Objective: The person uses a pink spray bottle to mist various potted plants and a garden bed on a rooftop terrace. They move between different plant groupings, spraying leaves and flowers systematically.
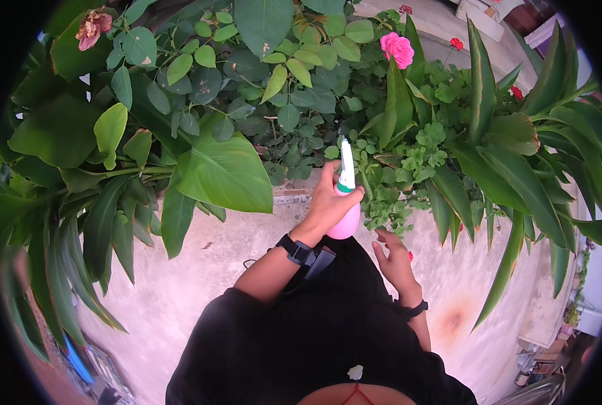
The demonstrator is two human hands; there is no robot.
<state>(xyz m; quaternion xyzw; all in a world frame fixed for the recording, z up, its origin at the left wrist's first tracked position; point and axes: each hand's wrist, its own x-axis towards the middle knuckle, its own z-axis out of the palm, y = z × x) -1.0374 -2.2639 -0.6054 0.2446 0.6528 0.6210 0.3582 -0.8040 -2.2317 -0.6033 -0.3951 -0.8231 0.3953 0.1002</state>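
My left hand [330, 201] is wrapped around the neck of a pink spray bottle [344, 228] with a white spray head [347, 163] and a green collar [345, 188]. The nozzle points away from me into the foliage, and a few pale specks show just beyond its tip. Lower and to the right, my right hand [395, 260] has its fingers apart and holds nothing visible. Its fingertips are close to the hanging geranium leaves [389, 210]. Past the bottle grow rose leaves [288, 116] and a pink rose bloom [397, 49].
Broad-leaved plants spread on the left [225, 172] and right [498, 177], some leaves hanging low. A concrete ledge [296, 190] runs along the bed's near side. Pale concrete [169, 309] lies around me. A blue object [78, 360] is at lower left, with assorted items [539, 362] at lower right.
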